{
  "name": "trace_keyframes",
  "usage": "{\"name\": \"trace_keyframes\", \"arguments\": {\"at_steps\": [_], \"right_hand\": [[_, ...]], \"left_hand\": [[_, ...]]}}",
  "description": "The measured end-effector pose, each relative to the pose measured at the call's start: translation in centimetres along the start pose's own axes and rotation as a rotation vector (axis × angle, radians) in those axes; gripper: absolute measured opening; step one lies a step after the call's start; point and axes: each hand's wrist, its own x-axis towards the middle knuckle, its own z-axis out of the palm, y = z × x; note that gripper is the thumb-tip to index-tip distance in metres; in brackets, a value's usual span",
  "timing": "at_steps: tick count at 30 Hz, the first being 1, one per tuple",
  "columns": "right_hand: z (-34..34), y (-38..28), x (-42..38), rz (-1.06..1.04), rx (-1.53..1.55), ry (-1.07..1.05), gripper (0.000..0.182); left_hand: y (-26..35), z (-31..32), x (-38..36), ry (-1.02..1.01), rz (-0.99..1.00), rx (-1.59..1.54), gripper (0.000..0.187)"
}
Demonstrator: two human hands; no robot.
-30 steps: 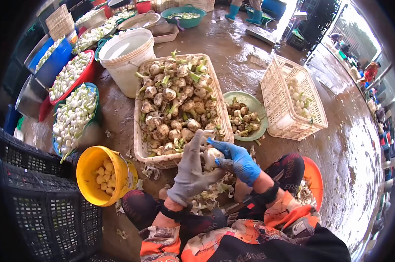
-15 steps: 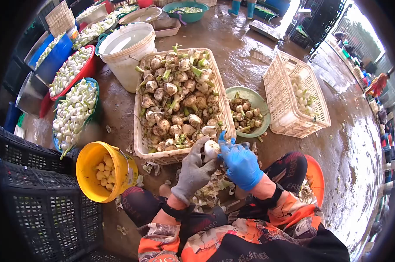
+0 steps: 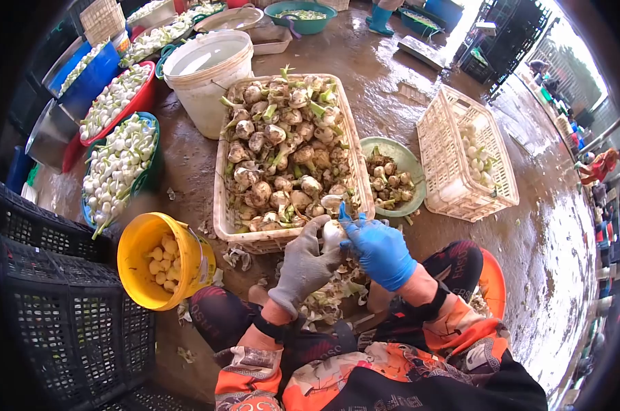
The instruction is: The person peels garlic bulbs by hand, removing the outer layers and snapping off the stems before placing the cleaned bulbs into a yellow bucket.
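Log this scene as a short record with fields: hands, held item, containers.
left hand: grey glove, grips the bulb from below
right hand: blue glove, fingers on top of the bulb
bulb: pale, held between both hands over the lap
basket: full of unpeeled bulbs, just beyond the hands
yellow bucket: tilted, holds peeled pieces, left of the knees
green bowl: dirty bulbs, right of basket
peelings: heaped under the hands
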Motion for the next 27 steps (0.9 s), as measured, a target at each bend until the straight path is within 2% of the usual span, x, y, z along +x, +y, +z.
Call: {"name": "trace_keyframes", "arguments": {"at_steps": [3, 6, 8, 11, 13, 14, 15, 16, 17, 18, 20, 25, 27], "right_hand": [[0.4, -0.3, -0.2, -0.012, -0.013, -0.044, 0.032], [0.4, -0.8, 0.0, -0.001, -0.013, -0.048, 0.024], [0.5, -0.6, -0.2, 0.021, -0.036, -0.053, 0.021], [1.7, 0.4, -0.3, 0.042, 0.094, 0.07, 0.019], [2.0, 1.0, 0.0, 0.332, 0.444, 0.084, 0.016], [1.7, 1.2, 0.0, 0.333, 0.443, 0.088, 0.016], [1.1, 1.1, 0.2, 0.342, 0.594, 0.078, 0.015], [0.6, 1.1, 0.4, 0.348, 0.747, 0.064, 0.015], [0.6, 0.8, 0.5, 0.112, 0.477, 0.136, 0.012], [0.5, 0.3, 0.6, 0.119, 0.476, 0.136, 0.012], [0.3, -0.5, 0.7, 0.101, 0.148, -0.059, 0.011], [1.7, -0.8, 1.0, 0.094, 0.141, 0.056, 0.017], [1.9, -0.8, 1.0, 0.109, 0.155, 0.169, 0.01]], "left_hand": [[0.1, 0.0, -0.2, 0.017, 0.019, -0.018, 0.046], [0.6, -0.4, -0.3, -0.034, -0.078, -0.12, 0.049], [-0.2, -0.1, -0.2, -0.018, 0.032, -0.096, 0.052], [-0.2, 0.0, -0.4, -0.049, 0.012, -0.236, 0.053], [0.6, 0.0, -0.4, -0.049, 0.006, -0.246, 0.053], [0.8, 0.0, -0.3, -0.049, -0.002, -0.259, 0.053], [0.6, -0.1, -0.1, -0.051, 0.001, -0.259, 0.053], [0.2, -0.4, 0.1, 0.009, 0.083, -0.076, 0.054], [-0.1, -0.5, 0.2, 0.067, 0.162, 0.107, 0.055], [-0.1, -0.5, 0.1, 0.061, 0.159, 0.107, 0.055], [0.0, -0.4, 0.1, 0.154, 0.357, 0.392, 0.056], [-0.3, -0.4, 0.2, 0.194, 0.382, 0.413, 0.056], [-0.2, -0.1, 0.3, 0.209, 0.417, 0.437, 0.053]]}}
